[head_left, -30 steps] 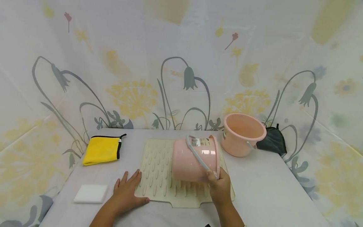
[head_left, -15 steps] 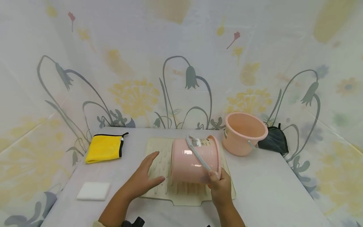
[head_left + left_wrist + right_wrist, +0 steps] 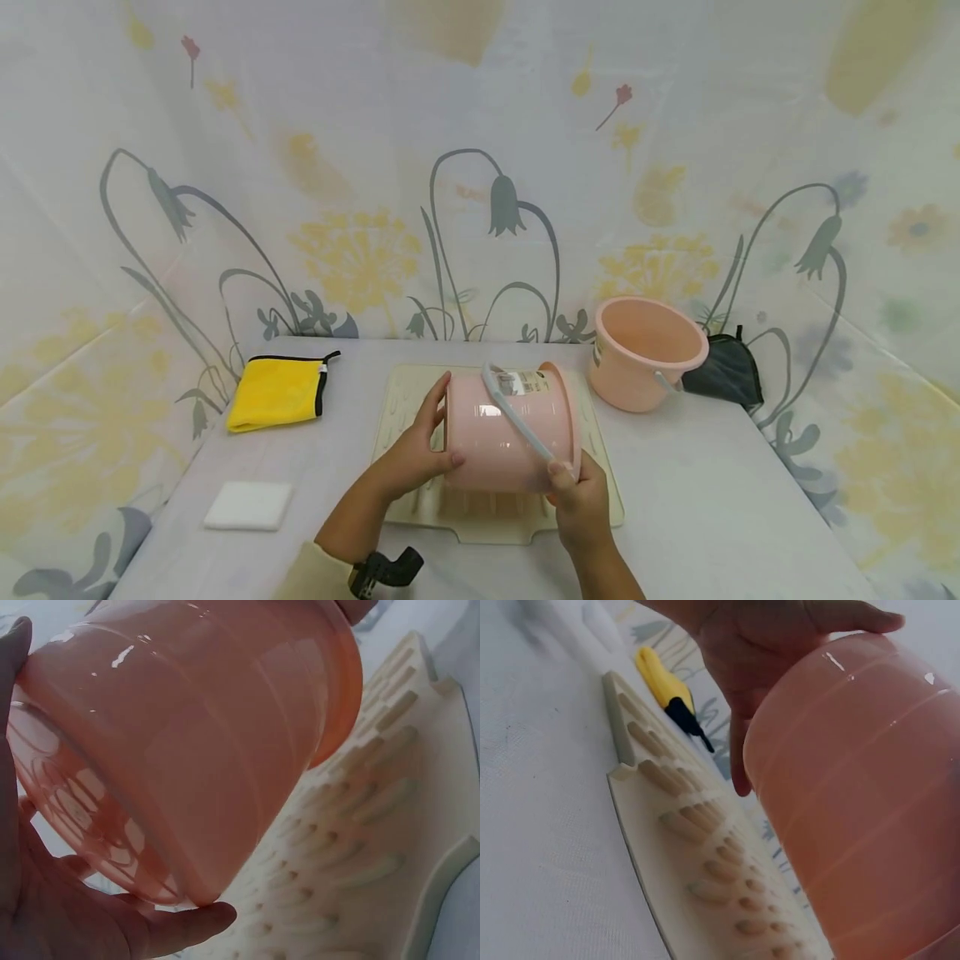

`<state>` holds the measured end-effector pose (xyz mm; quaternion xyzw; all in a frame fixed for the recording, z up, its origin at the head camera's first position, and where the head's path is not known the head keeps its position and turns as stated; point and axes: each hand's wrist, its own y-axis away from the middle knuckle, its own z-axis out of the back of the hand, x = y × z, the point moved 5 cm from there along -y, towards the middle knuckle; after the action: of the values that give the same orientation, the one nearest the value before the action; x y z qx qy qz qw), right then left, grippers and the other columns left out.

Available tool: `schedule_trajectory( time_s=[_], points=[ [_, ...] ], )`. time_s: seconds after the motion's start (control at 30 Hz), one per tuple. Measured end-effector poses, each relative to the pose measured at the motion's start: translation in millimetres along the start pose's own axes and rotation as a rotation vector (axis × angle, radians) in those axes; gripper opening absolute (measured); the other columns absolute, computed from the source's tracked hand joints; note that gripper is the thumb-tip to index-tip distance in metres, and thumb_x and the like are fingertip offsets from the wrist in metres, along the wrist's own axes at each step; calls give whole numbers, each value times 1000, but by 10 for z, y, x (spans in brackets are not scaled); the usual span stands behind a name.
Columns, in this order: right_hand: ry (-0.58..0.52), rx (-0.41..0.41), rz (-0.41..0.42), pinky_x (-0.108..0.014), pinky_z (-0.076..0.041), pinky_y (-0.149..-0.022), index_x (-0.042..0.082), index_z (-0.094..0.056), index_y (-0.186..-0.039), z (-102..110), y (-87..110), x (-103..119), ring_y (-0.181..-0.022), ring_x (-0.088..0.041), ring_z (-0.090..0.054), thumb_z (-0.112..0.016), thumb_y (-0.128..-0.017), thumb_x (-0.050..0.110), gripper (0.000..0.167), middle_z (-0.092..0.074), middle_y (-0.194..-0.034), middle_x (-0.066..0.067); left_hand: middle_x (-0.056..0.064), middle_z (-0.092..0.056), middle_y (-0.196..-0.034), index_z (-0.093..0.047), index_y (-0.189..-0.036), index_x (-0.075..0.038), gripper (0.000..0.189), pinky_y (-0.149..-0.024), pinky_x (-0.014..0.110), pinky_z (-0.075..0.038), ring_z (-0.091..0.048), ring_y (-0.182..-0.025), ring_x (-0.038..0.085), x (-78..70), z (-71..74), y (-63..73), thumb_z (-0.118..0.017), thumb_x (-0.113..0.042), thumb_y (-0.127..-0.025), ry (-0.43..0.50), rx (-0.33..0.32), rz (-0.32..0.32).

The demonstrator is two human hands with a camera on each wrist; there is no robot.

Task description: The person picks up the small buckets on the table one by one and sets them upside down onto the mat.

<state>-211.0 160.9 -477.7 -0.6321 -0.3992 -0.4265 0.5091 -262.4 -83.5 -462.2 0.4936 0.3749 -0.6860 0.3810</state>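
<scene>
A translucent pink bucket (image 3: pixel 502 446) lies sideways over the cream ridged board (image 3: pixel 495 529), its base to the left and its rim to the right. My right hand (image 3: pixel 587 508) grips the rim and the pale grey handle (image 3: pixel 517 417), thumb on the handle. At the base, my left hand (image 3: pixel 411 457) holds the bucket, with the thumb on its near side and the fingers spread around the bottom edge. In the left wrist view, the left thumb (image 3: pixel 195 926) presses against the bottom edge of the bucket (image 3: pixel 202 750).
A second, peach bucket (image 3: pixel 630 383) stands upright at the back right, with a black pouch (image 3: pixel 723 371) behind it. On the left lie a folded yellow cloth (image 3: pixel 276 393) with black trim and a white sponge block (image 3: pixel 247 506). A patterned curtain (image 3: pixel 360 125) hangs behind the table.
My left hand has lifted off the board, moved right and taken hold of the bucket's base. The bucket has shifted slightly left; my right hand keeps its grip on the rim and handle.
</scene>
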Motion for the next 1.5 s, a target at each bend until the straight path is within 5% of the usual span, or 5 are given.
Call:
schedule_trajectory(
  time_s=[0.23, 0.63, 1.03, 1.27, 1.5],
  points=[
    [-49, 33, -2, -29, -62, -71, -2, -67, -101, -13, 12, 1, -80, -15, -70, -59, -89, 5, 16, -71, -90, -3, 13, 4, -176, 2, -167, -42, 128, -110, 69, -43, -18, -157, 53, 38, -59, -9, -82, -71, -74, 83, -2, -8],
    [78, 93, 8, -24, -53, -60, -8, -64, -111, -110, 13, 26, -71, -10, -59, -58, -98, 8, 21, -61, -84, 1, 7, 0, -176, -9, -166, -39, 107, -94, 47, -56, -35, -147, 50, 137, -97, -14, -77, -36, -84, 289, -112, -31],
    [91, 256, 200, -34, -52, -53, 5, -62, -111, -72, -24, 91, -62, -22, -56, -55, -108, 35, 31, -60, -80, 0, 6, -3, -175, -7, -168, -34, 102, -97, 44, -53, -42, -140, 45, 125, -38, 14, -69, -32, -87, 298, -156, -67],
    [306, 274, 334, -32, -56, -83, 3, -61, -120, 59, -73, 94, -92, -16, -65, -32, -115, 22, 35, -68, -103, -4, 2, -2, -176, -5, -168, -34, 98, -99, 40, -53, -37, -144, 43, 90, 96, 63, -64, -29, -90, 282, -164, -57],
    [644, 236, 231, -33, -56, -89, 10, -65, -120, 318, -121, 10, -102, -10, -66, -49, -108, 17, 21, -71, -110, 4, 3, -2, -176, -3, -168, -35, 95, -95, 31, -56, -45, -134, 37, 89, 249, 118, -61, -27, -93, 290, -190, -61]
  ],
)
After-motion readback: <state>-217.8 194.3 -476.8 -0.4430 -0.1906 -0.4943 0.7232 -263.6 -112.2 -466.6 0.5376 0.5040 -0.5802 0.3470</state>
